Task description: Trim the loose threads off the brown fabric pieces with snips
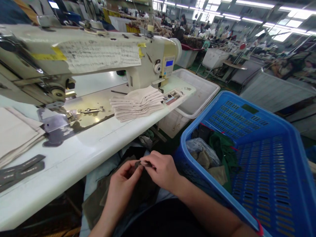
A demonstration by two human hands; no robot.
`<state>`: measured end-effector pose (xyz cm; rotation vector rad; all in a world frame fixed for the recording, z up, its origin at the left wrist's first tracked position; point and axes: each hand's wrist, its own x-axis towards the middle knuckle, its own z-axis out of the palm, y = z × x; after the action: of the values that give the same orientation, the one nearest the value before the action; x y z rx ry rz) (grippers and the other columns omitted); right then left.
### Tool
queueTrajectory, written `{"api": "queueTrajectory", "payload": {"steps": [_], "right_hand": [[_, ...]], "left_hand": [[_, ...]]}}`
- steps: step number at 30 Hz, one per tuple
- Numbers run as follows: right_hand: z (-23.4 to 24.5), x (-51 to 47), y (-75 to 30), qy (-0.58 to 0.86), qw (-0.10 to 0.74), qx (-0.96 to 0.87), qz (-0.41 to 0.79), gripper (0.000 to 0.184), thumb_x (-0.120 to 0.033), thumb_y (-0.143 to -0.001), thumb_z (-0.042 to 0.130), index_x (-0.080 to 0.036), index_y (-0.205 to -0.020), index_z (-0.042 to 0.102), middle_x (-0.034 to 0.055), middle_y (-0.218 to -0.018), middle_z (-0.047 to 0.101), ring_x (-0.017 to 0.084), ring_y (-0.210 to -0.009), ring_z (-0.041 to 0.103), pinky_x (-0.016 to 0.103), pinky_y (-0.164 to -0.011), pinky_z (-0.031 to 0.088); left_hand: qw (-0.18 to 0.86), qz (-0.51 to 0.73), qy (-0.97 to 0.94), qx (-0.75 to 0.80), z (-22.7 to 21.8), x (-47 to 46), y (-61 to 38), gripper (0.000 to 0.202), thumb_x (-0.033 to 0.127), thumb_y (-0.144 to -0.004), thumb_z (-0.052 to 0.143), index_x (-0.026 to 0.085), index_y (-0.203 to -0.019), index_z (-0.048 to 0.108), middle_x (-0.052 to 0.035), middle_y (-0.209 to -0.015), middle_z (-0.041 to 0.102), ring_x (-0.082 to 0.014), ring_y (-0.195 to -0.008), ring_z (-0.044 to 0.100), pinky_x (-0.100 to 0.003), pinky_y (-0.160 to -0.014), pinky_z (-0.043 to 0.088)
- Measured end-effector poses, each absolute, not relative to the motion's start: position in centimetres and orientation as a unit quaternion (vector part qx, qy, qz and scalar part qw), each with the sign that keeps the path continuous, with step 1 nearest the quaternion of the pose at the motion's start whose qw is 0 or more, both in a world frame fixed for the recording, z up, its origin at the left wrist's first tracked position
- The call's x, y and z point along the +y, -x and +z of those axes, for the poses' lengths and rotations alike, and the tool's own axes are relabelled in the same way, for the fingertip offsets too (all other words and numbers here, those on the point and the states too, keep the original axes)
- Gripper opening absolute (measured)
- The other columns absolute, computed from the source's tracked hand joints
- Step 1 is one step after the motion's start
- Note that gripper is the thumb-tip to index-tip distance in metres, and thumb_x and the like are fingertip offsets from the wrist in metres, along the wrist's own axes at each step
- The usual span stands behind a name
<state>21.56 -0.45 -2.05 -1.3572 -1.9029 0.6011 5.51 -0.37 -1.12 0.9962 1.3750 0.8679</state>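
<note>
Both hands meet over my lap, below the front edge of the sewing table. My left hand [125,182] pinches a dark olive piece of cloth [138,163] between thumb and forefinger. At the same small piece, my right hand [161,169] grips from the other side; its fingertips are partly hidden. More dark olive fabric [98,197] lies across my lap beneath the hands, and whether it joins the pinched piece I cannot tell. Beyond the table edge stands a cream sewing machine [103,54] with a handwritten sheet taped on its arm.
A stack of folded beige cloth pieces [137,102] lies on the table [103,144]. At left are beige panels [16,135] and dark grey strips [22,171]. A blue basket [259,164] holding garments stands close on my right, with a white bin [197,98] behind it.
</note>
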Motion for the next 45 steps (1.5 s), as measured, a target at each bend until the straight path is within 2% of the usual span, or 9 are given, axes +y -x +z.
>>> {"api": "queueTrajectory", "payload": {"steps": [3, 9, 13, 16, 23, 29, 36, 42, 45], "right_hand": [[-3.2, -0.3, -21.4, 0.547, 0.329, -0.745, 0.193, 0.016, -0.025, -0.097, 0.055, -0.018, -0.096, 0.070, 0.0067, -0.088, 0.071, 0.018, -0.075, 0.067, 0.027, -0.068, 0.048], [-4.3, 0.6, -22.5, 0.621, 0.496, -0.529, 0.298, 0.026, -0.035, -0.103, 0.047, -0.019, -0.091, 0.063, 0.0035, -0.082, 0.069, 0.017, -0.076, 0.066, 0.026, -0.068, 0.048], [-3.8, 0.7, -23.6, 0.655, 0.429, -0.558, 0.276, 0.025, -0.041, -0.092, 0.069, -0.020, -0.079, 0.067, 0.0011, -0.074, 0.064, 0.017, -0.070, 0.062, 0.027, -0.066, 0.045], [-3.4, 0.2, -23.5, 0.586, 0.452, -0.602, 0.300, 0.020, -0.036, -0.083, 0.080, -0.021, -0.093, 0.072, 0.0011, -0.086, 0.065, 0.016, -0.078, 0.064, 0.025, -0.069, 0.047], [-3.5, 0.1, -23.3, 0.561, 0.537, -0.584, 0.237, 0.016, -0.023, -0.097, 0.057, -0.021, -0.082, 0.058, 0.0007, -0.081, 0.059, 0.015, -0.074, 0.058, 0.026, -0.066, 0.044], [-2.9, 0.6, -24.4, 0.546, 0.614, -0.537, 0.190, 0.018, -0.024, -0.101, 0.054, -0.022, -0.082, 0.053, 0.0008, -0.080, 0.057, 0.015, -0.074, 0.056, 0.027, -0.066, 0.044], [-4.4, 1.3, -24.5, 0.624, 0.449, -0.572, 0.287, 0.028, -0.034, -0.099, 0.059, -0.020, -0.075, 0.063, 0.0037, -0.079, 0.062, 0.018, -0.075, 0.060, 0.030, -0.069, 0.045], [-5.0, 1.6, -23.9, 0.547, 0.491, -0.459, 0.499, 0.017, -0.030, -0.089, 0.067, -0.018, -0.078, 0.069, -0.0005, -0.074, 0.066, 0.015, -0.072, 0.063, 0.025, -0.067, 0.048], [-5.4, 1.5, -23.7, 0.589, 0.493, -0.498, 0.402, 0.017, -0.025, -0.089, 0.066, -0.019, -0.072, 0.066, 0.0001, -0.076, 0.064, 0.015, -0.073, 0.061, 0.025, -0.068, 0.046]], "left_hand": [[0.592, 0.356, -0.427, 0.583, -1.2, -0.1, -5.9, 0.037, 0.049, -0.065, 0.081, 0.017, -0.081, 0.074, -0.0021, -0.072, 0.069, -0.0182, -0.069, 0.062, -0.025, -0.062, 0.046], [0.625, 0.326, -0.399, 0.586, -2.0, 1.4, -6.1, 0.045, 0.053, -0.062, 0.081, 0.016, -0.087, 0.073, -0.0025, -0.073, 0.070, -0.0176, -0.065, 0.060, -0.026, -0.060, 0.046], [0.590, 0.290, -0.470, 0.588, -2.3, 2.3, -6.2, 0.043, 0.054, -0.065, 0.077, 0.016, -0.084, 0.075, -0.0033, -0.071, 0.069, -0.0189, -0.066, 0.059, -0.027, -0.059, 0.045], [0.565, 0.280, -0.526, 0.571, -2.4, 2.5, -6.8, 0.038, 0.051, -0.066, 0.073, 0.017, -0.082, 0.076, -0.0038, -0.071, 0.070, -0.0221, -0.072, 0.062, -0.029, -0.063, 0.048], [0.549, 0.266, -0.581, 0.539, -2.6, 3.0, -8.1, 0.032, 0.052, -0.069, 0.071, 0.021, -0.067, 0.074, -0.0028, -0.068, 0.068, -0.0224, -0.072, 0.062, -0.031, -0.069, 0.049], [0.617, 0.295, -0.450, 0.575, -3.3, 3.9, -7.7, 0.046, 0.057, -0.062, 0.082, 0.019, -0.087, 0.078, -0.0034, -0.079, 0.074, -0.0202, -0.074, 0.067, -0.030, -0.073, 0.053], [0.627, 0.328, -0.394, 0.586, -2.6, 4.0, -7.6, 0.054, 0.052, -0.057, 0.087, 0.019, -0.099, 0.076, -0.0025, -0.087, 0.077, -0.0187, -0.076, 0.071, -0.031, -0.080, 0.056], [0.581, 0.293, -0.490, 0.580, -2.5, 3.5, -8.1, 0.055, 0.051, -0.068, 0.077, 0.019, -0.113, 0.075, -0.0019, -0.082, 0.075, -0.0215, -0.079, 0.071, -0.033, -0.079, 0.053], [0.535, 0.285, -0.535, 0.588, -2.9, 3.5, -8.3, 0.052, 0.051, -0.071, 0.071, 0.018, -0.111, 0.073, 0.0003, -0.072, 0.067, -0.0211, -0.072, 0.066, -0.032, -0.070, 0.051]]}}
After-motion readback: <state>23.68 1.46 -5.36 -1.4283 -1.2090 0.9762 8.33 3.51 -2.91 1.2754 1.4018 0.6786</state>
